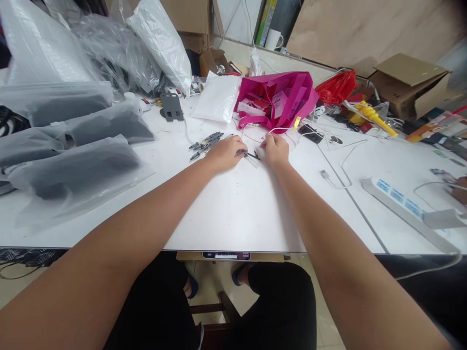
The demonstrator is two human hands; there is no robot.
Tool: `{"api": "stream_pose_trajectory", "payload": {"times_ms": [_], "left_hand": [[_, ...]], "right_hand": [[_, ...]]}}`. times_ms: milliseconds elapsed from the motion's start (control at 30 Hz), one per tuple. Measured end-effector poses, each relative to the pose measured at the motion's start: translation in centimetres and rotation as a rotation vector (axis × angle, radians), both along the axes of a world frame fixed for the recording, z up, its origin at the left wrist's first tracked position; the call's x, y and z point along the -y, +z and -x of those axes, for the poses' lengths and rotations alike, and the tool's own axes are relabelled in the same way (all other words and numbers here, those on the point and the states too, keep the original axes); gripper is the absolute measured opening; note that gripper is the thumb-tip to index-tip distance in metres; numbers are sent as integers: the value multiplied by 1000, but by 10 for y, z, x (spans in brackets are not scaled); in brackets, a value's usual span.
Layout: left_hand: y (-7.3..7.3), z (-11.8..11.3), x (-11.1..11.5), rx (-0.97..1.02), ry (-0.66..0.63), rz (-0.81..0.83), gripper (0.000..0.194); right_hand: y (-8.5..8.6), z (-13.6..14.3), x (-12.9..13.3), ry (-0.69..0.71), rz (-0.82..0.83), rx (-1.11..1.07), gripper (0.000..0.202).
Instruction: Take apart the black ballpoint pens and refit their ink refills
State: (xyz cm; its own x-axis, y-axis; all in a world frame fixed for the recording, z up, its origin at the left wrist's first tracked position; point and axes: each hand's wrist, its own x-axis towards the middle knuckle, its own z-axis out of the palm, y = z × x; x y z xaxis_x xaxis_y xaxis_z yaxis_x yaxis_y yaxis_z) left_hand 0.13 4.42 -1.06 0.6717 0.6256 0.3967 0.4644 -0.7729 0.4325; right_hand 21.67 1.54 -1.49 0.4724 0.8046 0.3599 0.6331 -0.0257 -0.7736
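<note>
My left hand is closed over the white table, with its fingertips around a slim black pen that points to the right. Thin pale strips show beside the pen's end; whether they are parts of it I cannot make out. Just left of this hand lies a loose bunch of several grey-and-black pens. A short gap to the right, my right hand is closed in a pinch, thumb against fingers. Anything between those fingertips is too small or hidden to name.
A magenta bag full of small boxes stands behind my hands, beside a white padded mailer. Dark items in frosted bags fill the left side. A USB cable and a power strip lie at right.
</note>
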Motion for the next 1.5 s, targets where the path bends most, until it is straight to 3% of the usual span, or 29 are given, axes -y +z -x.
{"api": "stream_pose_trajectory", "payload": {"times_ms": [167,333,533,767,1100,1267,1367,1500], "left_hand": [[2,-1,0,2,118,-29,21],[6,-2,8,-54,225,-42,30],[9,-2,21,-106,-21,-17,26],[9,-2,19,-160,-10,18,36],[9,-2,20,-103,-65,11,34],[2,-4,11,8,-164,29,42],[-3,-7,7,104,-135,29,40],[3,-9,12,230,-79,38,37]], "right_hand": [[-1,-2,-1,0,-6,17,43],[-3,-4,-2,-1,-20,3,41],[-5,-7,-4,-19,-49,-38,41],[-9,-12,-10,-6,-149,-364,33],[-5,-10,-13,4,-135,-410,28],[3,-4,-3,-4,-160,-180,22],[16,9,11,32,-205,62,29],[29,31,28,182,-138,263,39]]}}
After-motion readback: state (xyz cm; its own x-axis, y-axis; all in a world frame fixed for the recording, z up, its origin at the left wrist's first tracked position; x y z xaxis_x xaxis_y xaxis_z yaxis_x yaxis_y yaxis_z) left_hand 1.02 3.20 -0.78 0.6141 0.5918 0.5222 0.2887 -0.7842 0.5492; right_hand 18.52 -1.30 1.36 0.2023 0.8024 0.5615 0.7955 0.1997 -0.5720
